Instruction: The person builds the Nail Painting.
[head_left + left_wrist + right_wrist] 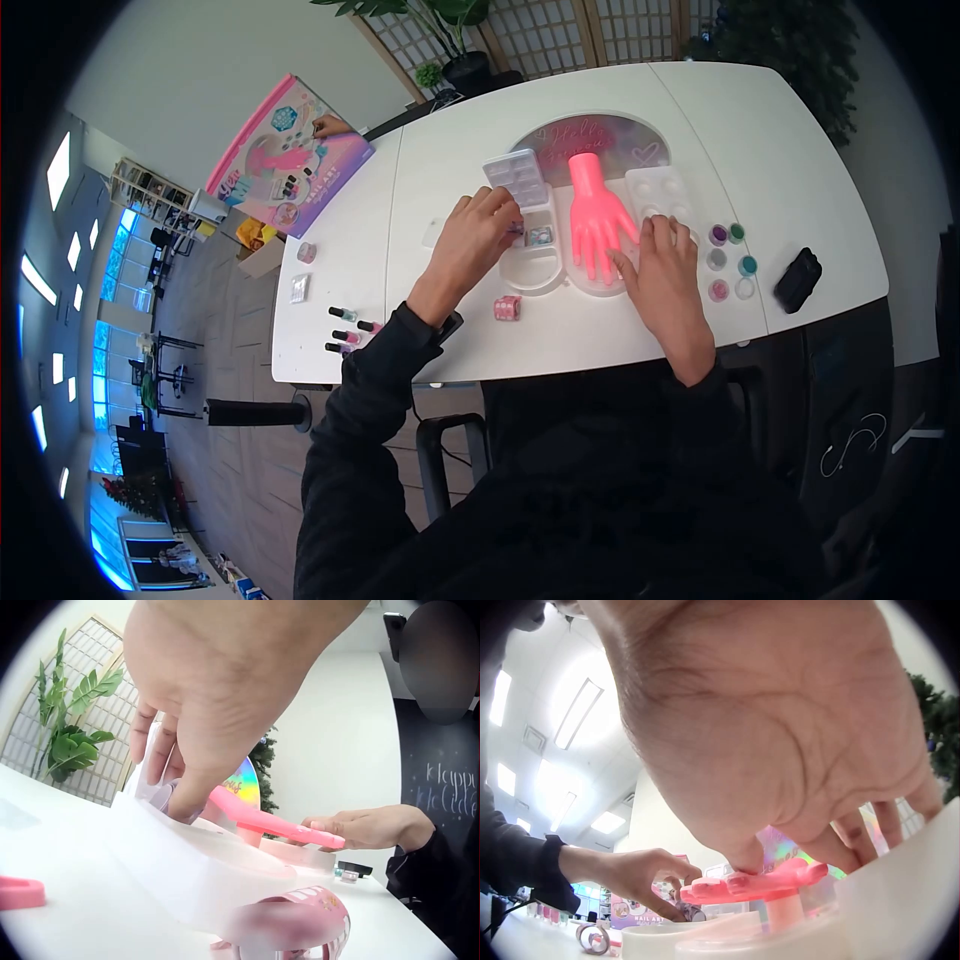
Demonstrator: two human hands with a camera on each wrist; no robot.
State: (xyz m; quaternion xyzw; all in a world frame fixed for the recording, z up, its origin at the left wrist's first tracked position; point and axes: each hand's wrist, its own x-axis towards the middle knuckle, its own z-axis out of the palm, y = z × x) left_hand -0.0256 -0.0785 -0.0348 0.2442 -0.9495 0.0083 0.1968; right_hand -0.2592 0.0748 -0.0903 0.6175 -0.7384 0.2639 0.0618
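Note:
My left hand (470, 240) is over the left compartments of the white nail-art tray (548, 274). Its thumb and fingers pinch a small round purplish pot (693, 913) beside the raised clear lid (517, 177). A pink model hand (597, 215) lies palm-down in the middle of the tray, fingers toward me. My right hand (665, 285) rests at the tray's right side, fingers extended by the white palette (660, 188). Its thumb lies close beside the model hand's fingers (739, 883). In the left wrist view, a pink patterned roll (300, 922) stands in front of the tray.
Several small glitter pots (718, 260) stand right of the tray, with a black object (798, 280) beyond them. Several nail polish bottles (345, 337) lie near the left front edge. A nail art box (290, 160) stands at the back left, and a small packet (299, 288) lies below it.

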